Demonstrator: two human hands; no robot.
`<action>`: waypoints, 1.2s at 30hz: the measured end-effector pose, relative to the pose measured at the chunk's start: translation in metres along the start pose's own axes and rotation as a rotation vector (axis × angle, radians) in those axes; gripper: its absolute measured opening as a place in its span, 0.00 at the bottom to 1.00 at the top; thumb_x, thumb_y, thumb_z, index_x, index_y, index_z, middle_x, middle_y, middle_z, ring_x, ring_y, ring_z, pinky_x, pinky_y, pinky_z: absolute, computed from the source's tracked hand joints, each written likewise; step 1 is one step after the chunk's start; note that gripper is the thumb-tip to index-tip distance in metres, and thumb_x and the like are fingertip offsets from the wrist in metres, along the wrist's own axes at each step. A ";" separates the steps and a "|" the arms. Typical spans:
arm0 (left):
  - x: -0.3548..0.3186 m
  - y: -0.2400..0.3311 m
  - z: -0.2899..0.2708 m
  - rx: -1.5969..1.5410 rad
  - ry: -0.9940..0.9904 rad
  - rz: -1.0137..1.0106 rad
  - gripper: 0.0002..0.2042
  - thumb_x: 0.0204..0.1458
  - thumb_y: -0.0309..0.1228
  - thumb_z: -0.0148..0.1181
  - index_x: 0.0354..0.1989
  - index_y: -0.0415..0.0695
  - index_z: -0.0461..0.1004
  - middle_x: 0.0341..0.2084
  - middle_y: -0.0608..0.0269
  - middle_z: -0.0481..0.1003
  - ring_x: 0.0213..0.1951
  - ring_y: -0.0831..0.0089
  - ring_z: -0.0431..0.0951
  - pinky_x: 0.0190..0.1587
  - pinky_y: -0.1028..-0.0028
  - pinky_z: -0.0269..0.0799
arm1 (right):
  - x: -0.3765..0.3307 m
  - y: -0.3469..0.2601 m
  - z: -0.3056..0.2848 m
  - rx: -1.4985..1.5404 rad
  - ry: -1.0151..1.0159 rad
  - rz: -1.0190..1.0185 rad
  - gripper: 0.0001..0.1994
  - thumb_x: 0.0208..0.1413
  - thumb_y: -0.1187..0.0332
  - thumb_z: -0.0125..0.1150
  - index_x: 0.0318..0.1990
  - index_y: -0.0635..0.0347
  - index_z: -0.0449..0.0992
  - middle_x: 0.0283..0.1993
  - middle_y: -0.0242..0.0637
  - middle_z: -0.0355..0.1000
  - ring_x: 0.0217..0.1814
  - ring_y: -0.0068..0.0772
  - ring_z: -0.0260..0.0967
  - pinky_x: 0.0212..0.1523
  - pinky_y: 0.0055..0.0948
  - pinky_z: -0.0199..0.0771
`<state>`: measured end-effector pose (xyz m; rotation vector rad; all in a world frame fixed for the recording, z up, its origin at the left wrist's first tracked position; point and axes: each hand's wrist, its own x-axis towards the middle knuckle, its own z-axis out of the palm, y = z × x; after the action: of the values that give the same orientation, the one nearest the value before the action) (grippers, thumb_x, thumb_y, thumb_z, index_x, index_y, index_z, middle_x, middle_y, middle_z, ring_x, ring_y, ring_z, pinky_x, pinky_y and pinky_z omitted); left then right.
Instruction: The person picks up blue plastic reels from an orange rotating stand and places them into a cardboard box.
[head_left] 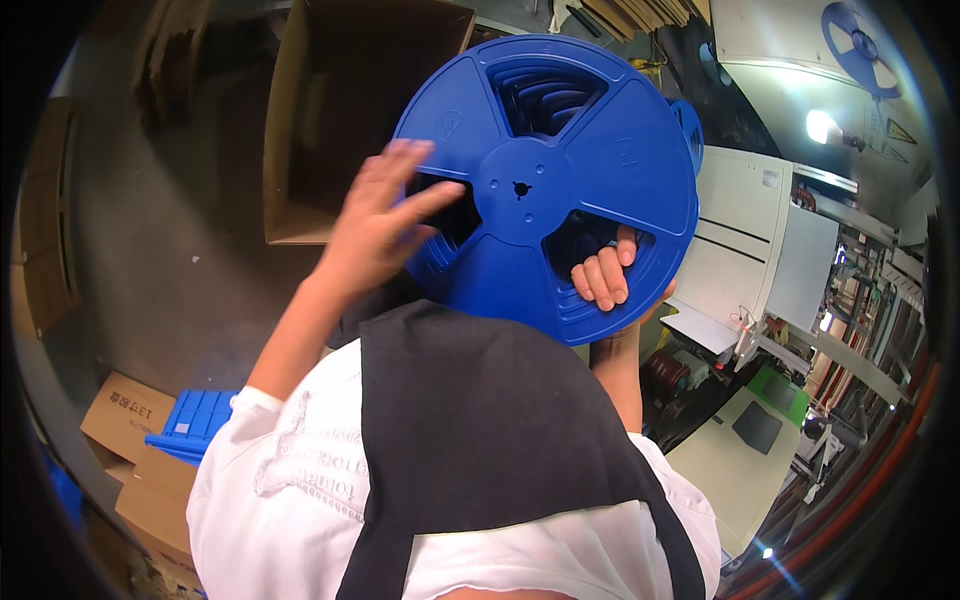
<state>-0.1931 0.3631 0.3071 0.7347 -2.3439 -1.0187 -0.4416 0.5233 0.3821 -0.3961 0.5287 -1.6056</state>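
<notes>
We're holding up a big round blue plastic reel (pixel 545 185), smooth-faced with three cut-out windows, just in front of the open cardboard box (pixel 340 110). Our right hand (pixel 610 285) is curling its fingers through the lower window, gripping it, while our left hand (pixel 385 225) is pressing on the face, fingers spread.

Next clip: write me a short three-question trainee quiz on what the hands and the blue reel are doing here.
1. True or false: the right hand has its fingers hooked through an opening of the blue reel.
2. What is the left hand doing? A) lying open against the reel's face B) gripping the cardboard box C) resting on the blue crate
3. What kind of container stands open behind the reel?

Key
1. True.
2. A.
3. A cardboard box.
</notes>
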 end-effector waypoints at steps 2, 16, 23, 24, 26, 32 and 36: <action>0.018 0.020 0.011 -0.076 -0.058 0.095 0.29 0.42 0.30 0.68 0.55 0.66 0.70 0.66 0.64 0.55 0.69 0.59 0.50 0.67 0.51 0.45 | 0.002 0.000 0.003 0.006 -0.010 0.009 0.25 0.52 0.47 0.63 0.43 0.59 0.64 0.21 0.31 0.65 0.22 0.26 0.64 0.32 0.28 0.63; 0.021 0.029 0.033 -0.162 0.010 0.098 0.19 0.45 0.29 0.64 0.47 0.56 0.72 0.62 0.63 0.61 0.67 0.59 0.54 0.66 0.47 0.44 | -0.010 0.007 0.006 -0.009 -0.021 0.022 0.28 0.49 0.44 0.64 0.44 0.57 0.65 0.23 0.30 0.66 0.23 0.25 0.64 0.32 0.25 0.61; -0.023 -0.009 0.007 -0.078 -0.167 0.227 0.29 0.37 0.32 0.69 0.53 0.52 0.69 0.62 0.60 0.62 0.66 0.57 0.56 0.68 0.53 0.48 | -0.013 0.006 0.006 -0.007 0.030 -0.057 0.28 0.50 0.43 0.62 0.44 0.58 0.65 0.23 0.29 0.64 0.23 0.24 0.64 0.34 0.26 0.63; -0.033 -0.012 0.002 -0.047 -0.246 0.230 0.30 0.38 0.34 0.69 0.55 0.53 0.68 0.62 0.61 0.62 0.66 0.58 0.55 0.68 0.53 0.47 | -0.012 0.003 0.004 0.003 0.038 -0.061 0.27 0.51 0.44 0.61 0.44 0.59 0.65 0.23 0.29 0.64 0.23 0.25 0.63 0.34 0.27 0.63; -0.043 -0.014 0.000 0.001 -0.351 0.249 0.32 0.38 0.37 0.69 0.57 0.54 0.67 0.61 0.62 0.63 0.66 0.59 0.55 0.69 0.54 0.46 | -0.009 0.001 0.000 0.026 0.061 -0.071 0.26 0.52 0.45 0.60 0.44 0.60 0.65 0.24 0.30 0.64 0.24 0.25 0.63 0.34 0.28 0.64; -0.034 -0.012 0.005 0.095 -0.259 0.311 0.25 0.39 0.33 0.67 0.49 0.48 0.69 0.47 0.60 0.71 0.59 0.60 0.66 0.65 0.55 0.56 | 0.005 -0.011 -0.008 0.098 0.159 -0.099 0.24 0.53 0.49 0.59 0.45 0.61 0.66 0.27 0.30 0.63 0.29 0.25 0.62 0.38 0.29 0.63; -0.035 -0.015 0.008 0.181 -0.168 0.367 0.14 0.48 0.25 0.55 0.46 0.44 0.71 0.45 0.58 0.73 0.56 0.60 0.70 0.60 0.59 0.66 | 0.007 -0.014 -0.014 0.101 0.212 -0.123 0.23 0.55 0.51 0.58 0.47 0.62 0.66 0.30 0.33 0.65 0.31 0.28 0.63 0.40 0.31 0.64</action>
<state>-0.1678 0.3808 0.2836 0.2690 -2.6122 -0.7385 -0.4617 0.5183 0.3781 -0.1858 0.5899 -1.7969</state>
